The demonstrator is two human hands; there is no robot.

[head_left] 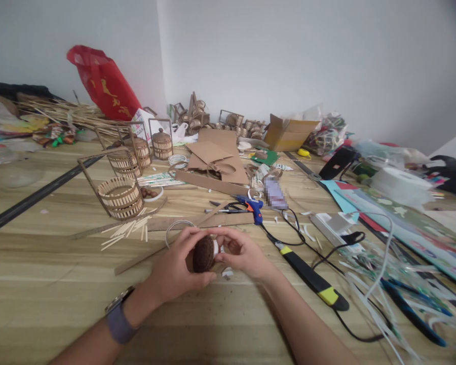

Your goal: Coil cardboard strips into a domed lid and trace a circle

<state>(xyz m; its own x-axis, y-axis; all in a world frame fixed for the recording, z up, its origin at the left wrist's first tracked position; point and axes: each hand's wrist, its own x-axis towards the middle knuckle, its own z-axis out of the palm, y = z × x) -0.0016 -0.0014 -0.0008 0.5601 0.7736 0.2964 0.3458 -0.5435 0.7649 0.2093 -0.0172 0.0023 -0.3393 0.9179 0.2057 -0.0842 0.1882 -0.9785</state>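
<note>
My left hand (177, 266) is closed round a small dark brown round piece (204, 254), gripping it between thumb and fingers just above the wooden table (41, 284). My right hand (240, 253) pinches the same piece from the right side, where a white part (215, 248) shows. A watch sits on my left wrist (119, 317). A thin ring (175, 226) and loose bamboo sticks (127, 229) lie just beyond my hands.
Small bamboo baskets in frames (119, 195) stand at the left. A blue glue gun (253, 207), a black and yellow knife (313, 279), scissors and cables lie to the right. Cardboard pieces (216, 157), a box (289, 133) and a red bag (104, 83) sit further back.
</note>
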